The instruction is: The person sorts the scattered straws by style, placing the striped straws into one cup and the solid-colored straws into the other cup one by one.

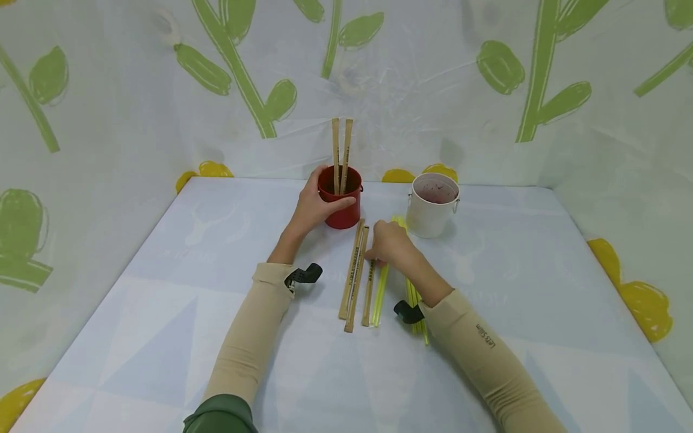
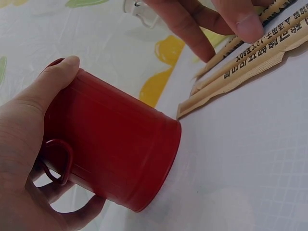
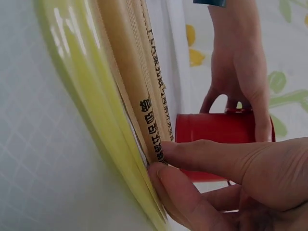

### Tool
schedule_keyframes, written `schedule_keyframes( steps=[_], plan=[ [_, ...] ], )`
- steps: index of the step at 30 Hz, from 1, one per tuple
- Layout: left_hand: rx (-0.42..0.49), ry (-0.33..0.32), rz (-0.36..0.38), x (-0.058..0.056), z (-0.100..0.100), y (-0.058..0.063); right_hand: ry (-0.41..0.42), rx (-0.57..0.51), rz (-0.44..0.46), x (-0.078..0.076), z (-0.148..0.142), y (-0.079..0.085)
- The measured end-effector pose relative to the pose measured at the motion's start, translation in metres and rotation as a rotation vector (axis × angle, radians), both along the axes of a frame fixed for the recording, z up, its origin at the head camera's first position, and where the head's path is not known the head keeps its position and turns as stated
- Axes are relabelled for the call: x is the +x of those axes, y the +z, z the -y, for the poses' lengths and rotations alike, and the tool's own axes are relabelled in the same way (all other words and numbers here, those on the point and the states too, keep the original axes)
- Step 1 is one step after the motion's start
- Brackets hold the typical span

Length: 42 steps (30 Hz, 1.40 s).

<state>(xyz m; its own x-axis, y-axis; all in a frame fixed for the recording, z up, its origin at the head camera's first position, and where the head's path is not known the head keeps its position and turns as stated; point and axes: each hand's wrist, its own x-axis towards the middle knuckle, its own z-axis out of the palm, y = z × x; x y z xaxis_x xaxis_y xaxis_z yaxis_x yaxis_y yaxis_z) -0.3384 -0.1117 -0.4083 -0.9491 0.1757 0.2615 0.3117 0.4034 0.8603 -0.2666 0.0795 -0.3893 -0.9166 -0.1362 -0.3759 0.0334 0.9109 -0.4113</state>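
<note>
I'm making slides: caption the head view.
Left hand grips a red bucket holding two brown straws; right hand pinches another brown straw near yellow straws.

Leaf-printed wall covering [image 1: 417, 84], pale tabletop [image 1: 503, 264]

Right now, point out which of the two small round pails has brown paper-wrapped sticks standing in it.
The round red pail in the left hand: two brown paper-wrapped sticks rise above its rim; none shows in the white pail.

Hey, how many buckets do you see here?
2: a red cylindrical metal-looking bucket held in the left hand, and a white cylindrical metal-looking bucket farther right.
</note>
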Motion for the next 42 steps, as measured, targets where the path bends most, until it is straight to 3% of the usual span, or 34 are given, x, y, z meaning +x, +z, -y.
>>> schedule_keyframes(
  steps=[17,24,33,42],
  plan=[
    [0.002,-0.008,0.005,-0.001,-0.003,0.000,0.013,0.004,0.000,0.002,0.002,0.002],
    [0.020,-0.034,0.043,0.025,-0.009,0.032,0.022,-0.003,-0.013,0.003,0.001,0.001],
    [0.013,-0.044,0.036,0.026,-0.008,0.031,0.016,-0.046,0.040,-0.006,-0.007,-0.004],
    [0.015,-0.041,0.035,0.026,-0.009,0.032,-0.014,-0.123,0.051,-0.013,-0.016,0.005]
  ],
)
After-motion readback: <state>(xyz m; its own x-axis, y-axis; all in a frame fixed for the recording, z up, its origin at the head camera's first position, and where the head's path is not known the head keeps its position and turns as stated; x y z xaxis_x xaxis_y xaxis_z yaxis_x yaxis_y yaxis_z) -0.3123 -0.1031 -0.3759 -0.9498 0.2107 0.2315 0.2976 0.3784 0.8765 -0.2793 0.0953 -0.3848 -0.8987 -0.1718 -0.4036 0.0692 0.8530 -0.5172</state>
